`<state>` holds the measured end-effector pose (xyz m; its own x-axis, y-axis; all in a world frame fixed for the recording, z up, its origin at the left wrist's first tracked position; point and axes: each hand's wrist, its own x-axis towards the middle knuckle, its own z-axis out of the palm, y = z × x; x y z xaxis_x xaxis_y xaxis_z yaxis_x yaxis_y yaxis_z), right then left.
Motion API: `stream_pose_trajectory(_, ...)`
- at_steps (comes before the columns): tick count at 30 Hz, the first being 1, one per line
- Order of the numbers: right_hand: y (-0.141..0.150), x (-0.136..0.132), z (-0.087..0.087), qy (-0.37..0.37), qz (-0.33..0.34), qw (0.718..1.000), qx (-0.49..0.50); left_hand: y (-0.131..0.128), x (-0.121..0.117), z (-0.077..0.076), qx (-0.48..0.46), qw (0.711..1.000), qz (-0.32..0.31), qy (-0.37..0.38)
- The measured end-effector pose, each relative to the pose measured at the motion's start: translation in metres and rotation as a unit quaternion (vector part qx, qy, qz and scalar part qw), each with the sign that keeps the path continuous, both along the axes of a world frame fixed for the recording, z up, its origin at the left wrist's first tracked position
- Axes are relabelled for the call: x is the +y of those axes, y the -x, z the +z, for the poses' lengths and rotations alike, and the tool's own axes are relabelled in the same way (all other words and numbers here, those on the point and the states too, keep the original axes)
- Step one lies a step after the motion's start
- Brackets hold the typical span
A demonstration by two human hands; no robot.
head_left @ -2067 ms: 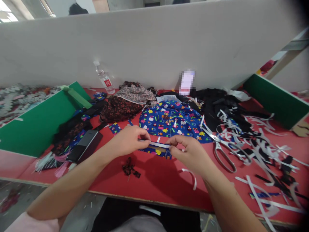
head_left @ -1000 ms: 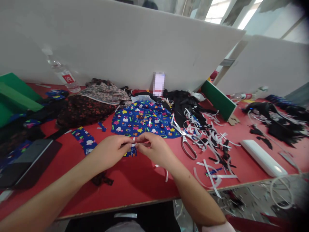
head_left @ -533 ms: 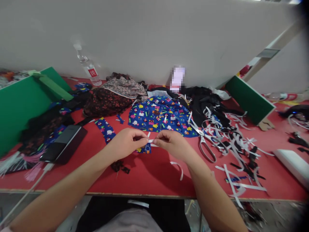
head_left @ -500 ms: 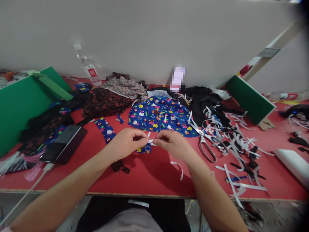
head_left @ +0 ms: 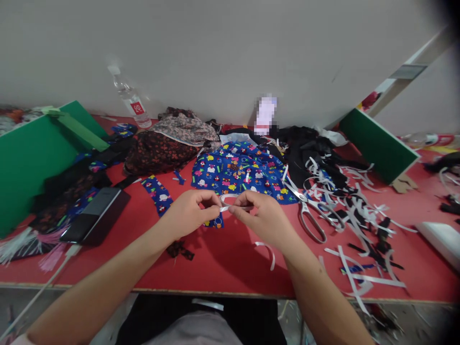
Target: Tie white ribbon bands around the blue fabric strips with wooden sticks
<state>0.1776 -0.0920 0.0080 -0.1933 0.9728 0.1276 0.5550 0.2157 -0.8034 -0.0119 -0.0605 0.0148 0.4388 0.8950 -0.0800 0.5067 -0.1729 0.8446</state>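
Between my two hands a narrow white strip (head_left: 225,197) is pinched and bends into a small loop. My left hand (head_left: 196,207) is closed, thumb and forefinger on one part of the strip. Closed in the same way, my right hand (head_left: 257,211) grips it a short gap away. Under the hands lies a blue printed scrap (head_left: 216,223), partly covered. Just beyond is a larger blue printed cloth (head_left: 237,170). Metal scissors (head_left: 304,203) lie to the right of my right hand, blades against the blue cloth's edge. A loose white strip (head_left: 268,251) rests below my right hand.
White and dark offcuts (head_left: 355,225) litter the right side. A black power bank (head_left: 95,215) with a cable lies left. Behind are floral cloth (head_left: 161,148), a water bottle (head_left: 131,98) and a phone (head_left: 265,115). Green panels (head_left: 32,153) flank the red table (head_left: 223,268).
The white strip, which was short and nearly straight between my fingers, now curves up into a loop. Both hands stay in nearly the same place; the view has shifted slightly.
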Motion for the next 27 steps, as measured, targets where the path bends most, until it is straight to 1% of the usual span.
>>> stream_pose_trajectory(3,0.001,-0.002,0.001,-0.027,0.004,1.0,-0.012,0.0,-0.001,0.004,0.014,1.0,0.008,-0.012)
stream_pose_trajectory(6,0.005,-0.004,0.0,-0.052,-0.001,0.998,-0.035,-0.002,-0.002,0.007,0.024,0.998,0.038,-0.035)
stream_pose_trajectory(8,0.009,-0.005,-0.002,-0.077,-0.013,0.996,-0.045,-0.004,-0.001,0.004,0.02,0.997,0.064,-0.048)
stream_pose_trajectory(10,0.011,-0.007,-0.003,-0.101,-0.024,0.994,-0.046,-0.004,0.002,-0.001,-0.002,0.996,0.084,-0.042)
stream_pose_trajectory(12,0.011,-0.008,-0.002,-0.116,-0.04,0.992,-0.035,0.0,0.01,-0.007,-0.047,0.992,0.114,-0.024)
stream_pose_trajectory(13,0.01,-0.008,-0.001,-0.118,-0.054,0.991,-0.025,0.003,0.014,-0.01,-0.081,0.987,0.14,-0.013)
stream_pose_trajectory(15,0.005,-0.008,0.001,-0.116,-0.088,0.989,-0.009,0.012,0.024,-0.012,-0.167,0.959,0.228,0.02)
stream_pose_trajectory(16,0.003,-0.006,0.001,-0.115,-0.1,0.988,-0.007,0.015,0.027,-0.012,-0.21,0.942,0.256,0.049)
stream_pose_trajectory(17,0.001,-0.004,0.0,-0.114,-0.105,0.988,-0.012,0.018,0.03,-0.01,-0.242,0.929,0.269,0.072)
stream_pose_trajectory(19,-0.001,0.002,-0.005,-0.12,-0.093,0.988,-0.039,0.02,0.031,-0.008,-0.29,0.913,0.267,0.107)
stream_pose_trajectory(22,0.001,0.014,-0.02,-0.127,-0.05,0.987,-0.09,0.014,0.028,-0.006,-0.34,0.896,0.249,0.139)
stream_pose_trajectory(25,0.003,0.023,-0.038,-0.11,-0.009,0.987,-0.121,0.007,0.025,-0.009,-0.374,0.879,0.238,0.177)
stream_pose_trajectory(27,0.003,0.027,-0.047,-0.09,0.014,0.986,-0.142,0.005,0.024,-0.014,-0.386,0.87,0.235,0.197)
